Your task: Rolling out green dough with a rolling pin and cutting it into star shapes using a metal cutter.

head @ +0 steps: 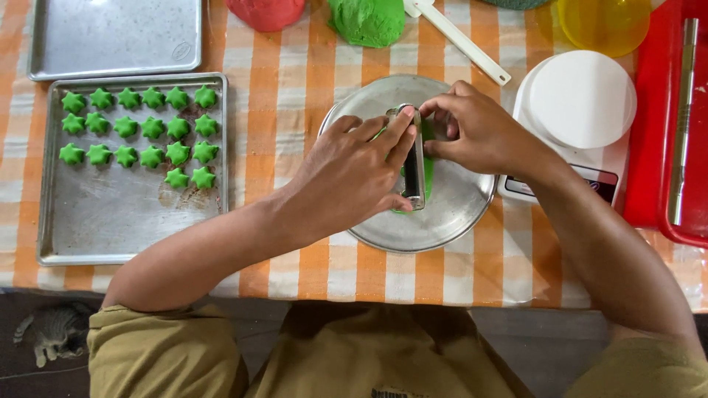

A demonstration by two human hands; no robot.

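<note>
Metal cutter [414,158], long and narrow, standing on edge at centre frame over the round steel plate [442,221], green dough [428,173] peeking out along its right side and at its lower end. Left hand [350,177] clamped along the cutter's left wall, forefinger curled over the top end, thumb hooked at the bottom end. Right hand [479,133] pinching in from the upper right, fingertips closed at the cutter's top corner and on the dough beside it. Both grips tight on the cutter, no gap showing.

Plate rim bare at lower right and upper left, hanging just inside the near table edge. Tight on the right: white kitchen scale [582,110] touching or nearly touching the plate rim, red tray [656,133] hard against the right border with a steel rod [682,118] lying in it. Open striped cloth [273,110] between plate and baking tray [133,214] at left. Green star shapes [140,133] packed in rows across that tray's upper half, lower half bare metal. Second, bare tray [114,37] at upper left. Along the top edge: red dough lump [265,11], green dough lump [367,21], white spatula [461,40], yellow bowl [605,22]. Small grey cat [51,332] on the floor, lower left corner.
</note>
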